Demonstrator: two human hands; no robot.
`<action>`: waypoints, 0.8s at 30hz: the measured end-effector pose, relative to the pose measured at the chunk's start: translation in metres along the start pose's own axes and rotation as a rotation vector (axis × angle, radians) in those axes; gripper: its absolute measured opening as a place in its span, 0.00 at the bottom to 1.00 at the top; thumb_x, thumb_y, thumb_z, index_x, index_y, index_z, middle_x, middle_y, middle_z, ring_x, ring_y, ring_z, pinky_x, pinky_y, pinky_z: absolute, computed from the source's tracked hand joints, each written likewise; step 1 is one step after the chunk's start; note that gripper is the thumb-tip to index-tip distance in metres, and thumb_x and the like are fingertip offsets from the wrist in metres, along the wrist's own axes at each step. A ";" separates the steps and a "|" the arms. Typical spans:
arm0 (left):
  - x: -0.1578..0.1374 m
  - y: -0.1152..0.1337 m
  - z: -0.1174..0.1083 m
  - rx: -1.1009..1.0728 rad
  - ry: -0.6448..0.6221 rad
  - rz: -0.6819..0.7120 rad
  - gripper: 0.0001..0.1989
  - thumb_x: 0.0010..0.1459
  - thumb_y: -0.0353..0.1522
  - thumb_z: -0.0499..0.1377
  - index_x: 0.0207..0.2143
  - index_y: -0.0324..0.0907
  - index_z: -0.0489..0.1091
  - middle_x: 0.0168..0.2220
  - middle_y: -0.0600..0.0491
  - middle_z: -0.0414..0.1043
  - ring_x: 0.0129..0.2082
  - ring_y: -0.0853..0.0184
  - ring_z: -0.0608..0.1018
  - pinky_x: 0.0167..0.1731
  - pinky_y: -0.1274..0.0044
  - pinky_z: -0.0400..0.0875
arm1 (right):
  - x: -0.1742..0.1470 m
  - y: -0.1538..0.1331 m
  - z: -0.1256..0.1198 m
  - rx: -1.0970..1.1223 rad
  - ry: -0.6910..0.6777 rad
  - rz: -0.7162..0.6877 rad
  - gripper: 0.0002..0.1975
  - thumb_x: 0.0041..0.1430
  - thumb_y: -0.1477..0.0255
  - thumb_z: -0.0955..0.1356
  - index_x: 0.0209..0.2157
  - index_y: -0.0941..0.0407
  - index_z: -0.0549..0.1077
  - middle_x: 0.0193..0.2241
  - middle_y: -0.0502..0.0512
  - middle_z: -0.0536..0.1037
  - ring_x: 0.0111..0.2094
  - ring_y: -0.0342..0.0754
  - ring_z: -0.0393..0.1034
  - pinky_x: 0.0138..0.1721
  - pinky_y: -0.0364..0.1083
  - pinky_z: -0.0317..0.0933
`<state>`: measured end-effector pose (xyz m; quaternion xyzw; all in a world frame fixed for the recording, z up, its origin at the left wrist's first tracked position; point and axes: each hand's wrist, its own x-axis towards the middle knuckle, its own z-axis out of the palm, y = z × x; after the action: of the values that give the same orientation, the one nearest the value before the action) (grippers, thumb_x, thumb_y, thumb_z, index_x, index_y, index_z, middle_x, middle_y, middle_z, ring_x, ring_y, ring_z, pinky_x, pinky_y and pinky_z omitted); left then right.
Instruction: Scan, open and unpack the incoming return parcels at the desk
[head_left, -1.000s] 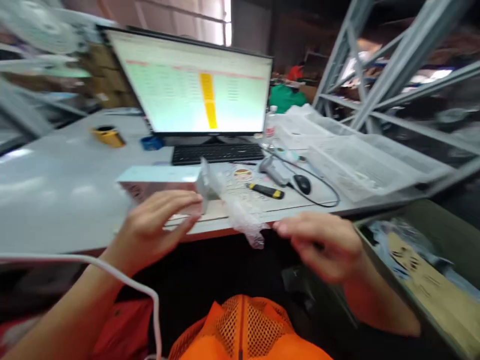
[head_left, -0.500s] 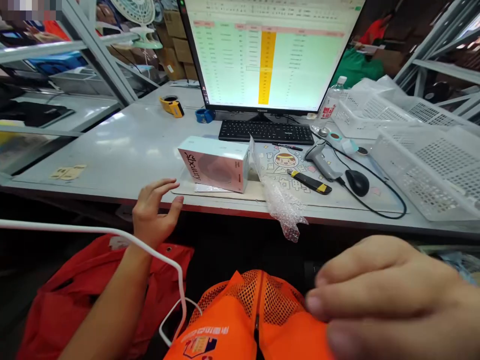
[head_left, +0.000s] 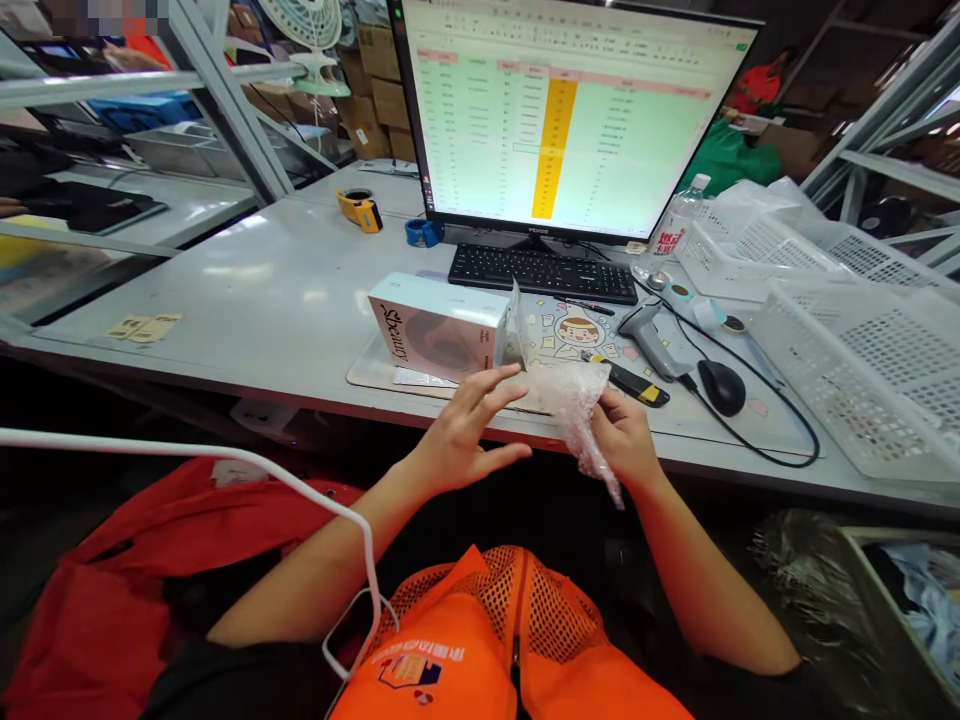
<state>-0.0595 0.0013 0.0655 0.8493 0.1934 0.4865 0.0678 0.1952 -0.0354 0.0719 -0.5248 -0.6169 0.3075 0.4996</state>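
Observation:
My right hand is closed on a crumpled piece of clear bubble wrap at the front edge of the desk. Just left of the wrap, my left hand is open, its fingers spread and holding nothing. Behind the left hand, a pale box printed "Sbeauty" stands on its long side on a flat board. The upper part of the bubble wrap rises beside the box's right end. A black and yellow utility knife lies behind my right hand, its left end partly covered by the wrap.
A monitor and keyboard stand behind the box. To the right are a barcode scanner, a mouse and white plastic baskets. A yellow tape measure lies farther left. A white cable hangs in front.
My right hand has moved from the lower right up to the bubble wrap and closed on it. My left hand has shifted right, in front of the box.

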 end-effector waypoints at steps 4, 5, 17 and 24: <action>0.005 0.016 0.010 -0.105 0.056 -0.091 0.47 0.59 0.55 0.70 0.71 0.42 0.59 0.70 0.31 0.62 0.71 0.45 0.67 0.67 0.52 0.66 | 0.006 -0.031 0.019 0.332 -0.236 0.150 0.31 0.53 0.40 0.75 0.28 0.56 0.75 0.22 0.51 0.70 0.22 0.44 0.59 0.23 0.44 0.56; 0.007 0.020 0.009 -0.123 0.081 -0.144 0.37 0.63 0.50 0.69 0.67 0.42 0.65 0.64 0.35 0.70 0.65 0.49 0.73 0.64 0.56 0.70 | 0.008 -0.035 0.023 0.348 -0.256 0.160 0.32 0.51 0.39 0.76 0.26 0.56 0.75 0.21 0.50 0.69 0.22 0.43 0.58 0.22 0.44 0.55; -0.007 0.011 -0.003 -0.774 0.754 -0.834 0.18 0.53 0.44 0.75 0.40 0.43 0.79 0.39 0.52 0.81 0.40 0.63 0.82 0.44 0.76 0.78 | 0.036 -0.016 0.034 0.517 -0.243 0.209 0.27 0.61 0.43 0.72 0.37 0.56 0.80 0.28 0.55 0.81 0.27 0.48 0.74 0.28 0.46 0.70; -0.015 0.009 -0.015 -0.810 0.900 -0.905 0.24 0.48 0.48 0.76 0.39 0.41 0.79 0.40 0.51 0.83 0.47 0.60 0.83 0.51 0.74 0.79 | 0.100 0.009 0.064 -0.134 -0.204 0.060 0.29 0.65 0.77 0.64 0.67 0.59 0.70 0.65 0.64 0.75 0.62 0.55 0.74 0.65 0.54 0.65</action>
<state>-0.0767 -0.0137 0.0635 0.3150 0.3381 0.7442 0.4823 0.1429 0.0718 0.0736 -0.5410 -0.6678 0.3321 0.3886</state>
